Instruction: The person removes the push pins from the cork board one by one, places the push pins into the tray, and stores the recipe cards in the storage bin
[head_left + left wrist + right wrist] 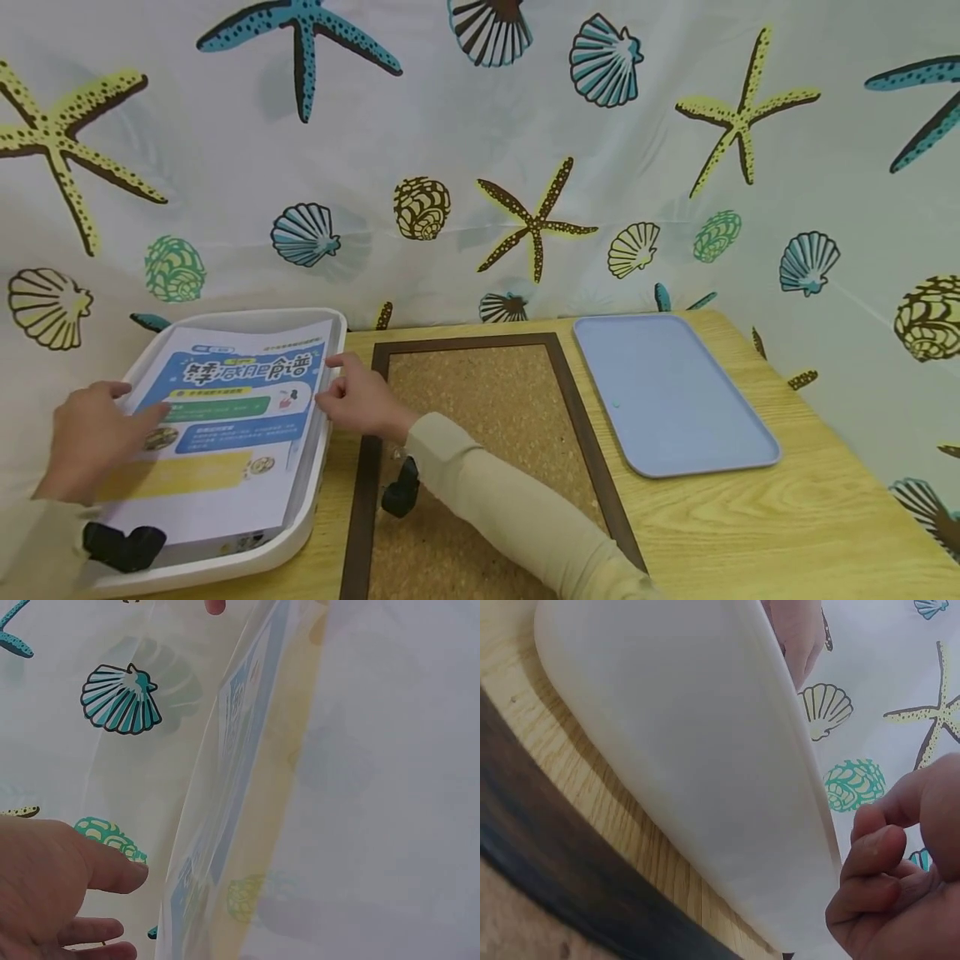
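A printed sheet with blue and yellow panels [217, 433] lies on other papers in a white tray [318, 492] at the left in the head view. My left hand [101, 437] is at the sheet's left edge, its thumb reaching over the paper. In the left wrist view the fingers of the left hand [45, 877] show nothing between them. My right hand [367, 400] is at the sheet's right edge, index finger and thumb apart. In the right wrist view the other fingers of the right hand [900, 885] are curled beside the tray wall [682, 742].
A cork board with a dark frame [487, 400] lies right of the tray, under my right forearm. Farther right is a shallow light-blue tray [675, 392] on the wood-grain table [750, 525]. A curtain with shells and starfish [420, 125] hangs behind.
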A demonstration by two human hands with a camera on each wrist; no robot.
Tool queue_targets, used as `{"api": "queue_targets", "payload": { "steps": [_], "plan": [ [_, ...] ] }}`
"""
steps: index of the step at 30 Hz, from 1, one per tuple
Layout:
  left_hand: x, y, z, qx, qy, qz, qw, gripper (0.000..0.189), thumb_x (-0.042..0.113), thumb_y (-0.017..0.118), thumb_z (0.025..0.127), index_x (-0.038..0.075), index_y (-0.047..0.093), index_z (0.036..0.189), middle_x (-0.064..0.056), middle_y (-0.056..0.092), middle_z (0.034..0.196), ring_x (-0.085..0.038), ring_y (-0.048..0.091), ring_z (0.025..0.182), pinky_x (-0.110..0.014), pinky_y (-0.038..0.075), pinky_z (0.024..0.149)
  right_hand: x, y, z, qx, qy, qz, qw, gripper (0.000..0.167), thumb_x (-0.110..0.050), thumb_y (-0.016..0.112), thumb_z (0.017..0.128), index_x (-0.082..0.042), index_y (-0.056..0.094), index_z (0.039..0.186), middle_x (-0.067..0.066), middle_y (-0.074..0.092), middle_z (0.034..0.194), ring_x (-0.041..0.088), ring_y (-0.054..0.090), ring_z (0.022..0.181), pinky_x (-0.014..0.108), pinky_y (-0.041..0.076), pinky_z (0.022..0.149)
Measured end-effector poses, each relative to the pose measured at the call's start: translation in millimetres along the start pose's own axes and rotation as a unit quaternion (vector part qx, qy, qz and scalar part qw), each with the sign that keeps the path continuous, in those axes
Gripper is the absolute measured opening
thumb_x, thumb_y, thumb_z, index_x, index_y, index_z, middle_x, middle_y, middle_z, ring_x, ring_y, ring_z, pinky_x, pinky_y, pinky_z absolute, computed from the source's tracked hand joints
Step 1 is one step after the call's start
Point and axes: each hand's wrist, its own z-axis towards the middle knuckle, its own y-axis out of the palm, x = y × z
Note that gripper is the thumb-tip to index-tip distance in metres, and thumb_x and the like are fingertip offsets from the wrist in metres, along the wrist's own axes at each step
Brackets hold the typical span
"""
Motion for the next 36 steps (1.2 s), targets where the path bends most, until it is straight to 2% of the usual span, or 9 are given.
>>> {"api": "queue_targets", "payload": {
  "steps": [7, 13, 19, 23, 29, 32, 36],
  "plan": [
    [6.5, 4.6, -1.1, -0.006, 0.017, -0.003, 0.9998, 0.065, 0.022, 0.051, 0.095, -0.02, 0.027, 0.138, -0.043, 0.028, 0.129, -0.051, 0.028, 0.112, -0.061, 0.034, 0.097, 8.3, -9.7, -1.9, -0.002, -0.009, 0.014, 0.9999, 0.051, -0.011, 0.054, 0.097, -0.001, 0.032, 0.142, -0.004, 0.05, 0.06, 0.007, 0.037, 0.045, 0.02, 0.03, 0.045],
    [12.9, 8.6, -1.3, -0.009, 0.055, -0.021, 0.9982, 0.061, 0.024, 0.05, 0.094, -0.019, 0.034, 0.134, -0.042, 0.028, 0.125, -0.051, 0.029, 0.109, -0.061, 0.034, 0.091, 20.5, -25.0, -5.5, -0.01, -0.029, 0.039, 0.9988, 0.049, -0.007, 0.047, 0.098, 0.002, 0.029, 0.142, -0.005, 0.045, 0.06, 0.008, 0.033, 0.047, 0.02, 0.033, 0.051],
    [18.3, 17.0, -4.6, -0.001, 0.105, -0.032, 0.9939, 0.063, 0.027, 0.053, 0.093, -0.021, 0.036, 0.13, -0.043, 0.034, 0.124, -0.05, 0.037, 0.104, -0.061, 0.037, 0.089, 33.9, -39.3, -13.7, 0.0, -0.014, 0.023, 0.9997, 0.045, -0.009, 0.048, 0.099, 0.0, 0.032, 0.14, -0.005, 0.046, 0.059, 0.007, 0.037, 0.048, 0.02, 0.034, 0.053],
    [28.0, 21.8, -11.2, -0.017, 0.121, -0.044, 0.9915, 0.067, 0.032, 0.052, 0.095, -0.019, 0.034, 0.133, -0.042, 0.032, 0.129, -0.051, 0.035, 0.109, -0.063, 0.035, 0.094, 41.9, -51.6, -20.0, 0.003, 0.002, 0.037, 0.9993, 0.043, -0.009, 0.046, 0.1, -0.002, 0.032, 0.14, -0.004, 0.042, 0.059, 0.009, 0.03, 0.048, 0.021, 0.033, 0.053],
    [42.0, 30.2, -20.6, -0.051, 0.123, -0.035, 0.9905, 0.071, 0.037, 0.051, 0.096, -0.017, 0.03, 0.137, -0.042, 0.026, 0.136, -0.053, 0.028, 0.117, -0.069, 0.03, 0.099, 55.9, -70.5, -30.0, 0.027, 0.019, 0.029, 0.999, 0.041, -0.008, 0.047, 0.1, -0.001, 0.035, 0.138, -0.002, 0.048, 0.063, 0.01, 0.032, 0.05, 0.023, 0.033, 0.055],
    [46.2, 32.4, -25.7, -0.057, 0.149, -0.027, 0.9869, 0.072, 0.038, 0.052, 0.096, -0.018, 0.031, 0.136, -0.043, 0.026, 0.136, -0.055, 0.028, 0.12, -0.07, 0.029, 0.098, 61.2, -80.9, -37.1, 0.033, 0.032, 0.022, 0.9987, 0.04, -0.01, 0.047, 0.1, -0.001, 0.034, 0.137, 0.001, 0.05, 0.068, 0.011, 0.034, 0.051, 0.024, 0.033, 0.054],
    [52.3, 34.5, -33.8, -0.059, 0.201, -0.02, 0.9776, 0.069, 0.035, 0.053, 0.095, -0.02, 0.034, 0.132, -0.044, 0.03, 0.132, -0.057, 0.03, 0.12, -0.07, 0.03, 0.097, 66.4, -96.2, -48.2, 0.046, 0.038, -0.001, 0.9982, 0.038, -0.011, 0.047, 0.1, -0.002, 0.036, 0.136, 0.001, 0.05, 0.069, 0.011, 0.033, 0.051, 0.024, 0.031, 0.05]
  ]
}}
